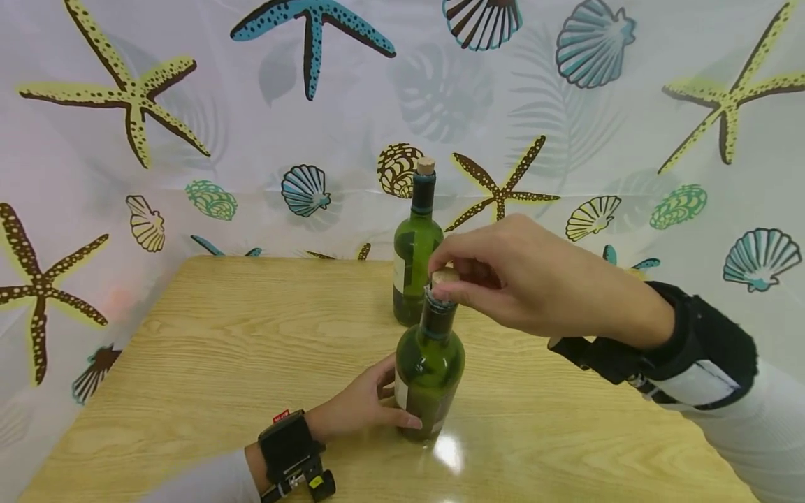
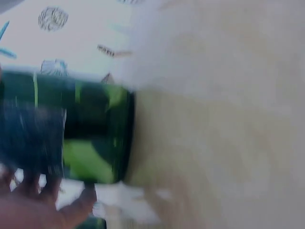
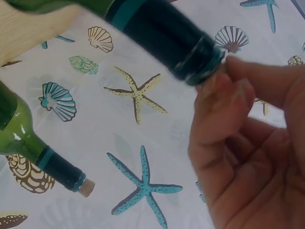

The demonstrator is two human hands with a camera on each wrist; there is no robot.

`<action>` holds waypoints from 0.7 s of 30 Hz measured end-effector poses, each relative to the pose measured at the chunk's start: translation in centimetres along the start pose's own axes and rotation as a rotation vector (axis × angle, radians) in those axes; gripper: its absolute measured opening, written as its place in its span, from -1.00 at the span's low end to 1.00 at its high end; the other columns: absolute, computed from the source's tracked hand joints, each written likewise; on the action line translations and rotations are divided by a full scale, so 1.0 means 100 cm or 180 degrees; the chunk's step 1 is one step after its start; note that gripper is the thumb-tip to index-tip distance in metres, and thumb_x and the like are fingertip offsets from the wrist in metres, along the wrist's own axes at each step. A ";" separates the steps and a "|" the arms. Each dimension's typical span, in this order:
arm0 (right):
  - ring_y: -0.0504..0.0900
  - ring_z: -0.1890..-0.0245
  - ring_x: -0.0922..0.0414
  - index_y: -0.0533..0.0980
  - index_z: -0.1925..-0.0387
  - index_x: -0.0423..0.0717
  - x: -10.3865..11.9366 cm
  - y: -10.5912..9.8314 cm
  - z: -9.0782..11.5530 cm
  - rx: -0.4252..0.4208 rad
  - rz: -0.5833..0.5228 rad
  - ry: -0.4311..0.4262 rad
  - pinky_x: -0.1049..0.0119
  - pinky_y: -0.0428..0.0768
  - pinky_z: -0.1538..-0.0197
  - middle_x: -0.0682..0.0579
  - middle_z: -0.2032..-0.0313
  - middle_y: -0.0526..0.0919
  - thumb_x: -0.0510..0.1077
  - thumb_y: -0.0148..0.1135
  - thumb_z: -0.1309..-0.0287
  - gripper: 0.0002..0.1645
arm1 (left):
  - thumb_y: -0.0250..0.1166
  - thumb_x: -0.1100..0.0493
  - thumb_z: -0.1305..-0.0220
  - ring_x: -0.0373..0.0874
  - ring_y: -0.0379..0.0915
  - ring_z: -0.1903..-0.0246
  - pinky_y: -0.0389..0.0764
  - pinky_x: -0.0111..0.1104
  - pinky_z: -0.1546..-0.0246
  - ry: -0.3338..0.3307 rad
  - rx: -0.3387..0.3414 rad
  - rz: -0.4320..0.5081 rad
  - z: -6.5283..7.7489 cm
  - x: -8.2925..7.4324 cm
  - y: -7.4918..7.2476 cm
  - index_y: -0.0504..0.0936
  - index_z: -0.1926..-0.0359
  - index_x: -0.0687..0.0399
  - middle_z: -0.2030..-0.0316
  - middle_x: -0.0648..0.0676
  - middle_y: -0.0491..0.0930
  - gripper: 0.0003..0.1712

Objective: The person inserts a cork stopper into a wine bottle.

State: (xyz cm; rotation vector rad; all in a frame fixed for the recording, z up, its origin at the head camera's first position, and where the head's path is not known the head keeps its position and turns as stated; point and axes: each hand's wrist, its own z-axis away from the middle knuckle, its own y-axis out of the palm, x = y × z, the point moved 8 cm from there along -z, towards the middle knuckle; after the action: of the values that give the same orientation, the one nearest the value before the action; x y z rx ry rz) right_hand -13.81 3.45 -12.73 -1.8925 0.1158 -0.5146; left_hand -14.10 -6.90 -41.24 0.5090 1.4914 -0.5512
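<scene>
A green wine bottle with a dark neck stands upright on the near part of the table. My left hand holds it low on its body, thumb across the front; in the left wrist view the bottle's base is blurred, with fingers along one side. Over its mouth, my right hand pinches a cork between thumb and fingers. In the right wrist view the fingertips meet the end of the dark neck and mostly hide the cork. How deep the cork sits cannot be seen.
Just behind stands a second green wine bottle, upright, a cork sticking out of its mouth. Both bottles are on a light wooden table. A white cloth printed with starfish and shells hangs behind the table.
</scene>
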 end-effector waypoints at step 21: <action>0.26 0.69 0.39 0.57 0.22 0.01 -0.002 0.000 -0.002 0.0130 0.0170 -0.0038 0.43 0.34 0.60 0.30 0.63 0.33 -0.15 0.24 -0.30 -0.96 | 0.48 0.23 -0.10 -0.06 0.19 -0.33 0.25 -0.09 -0.33 0.0279 0.0385 0.0159 -0.014 -0.013 -0.004 0.19 -0.43 -0.12 -0.32 0.00 0.32 -0.06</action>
State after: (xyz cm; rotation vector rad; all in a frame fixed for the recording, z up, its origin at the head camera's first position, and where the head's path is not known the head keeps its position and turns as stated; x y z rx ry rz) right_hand -14.08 3.40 -12.72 -1.8475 0.1466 -0.4659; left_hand -15.46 -6.32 -39.96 0.6705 1.5303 -0.5886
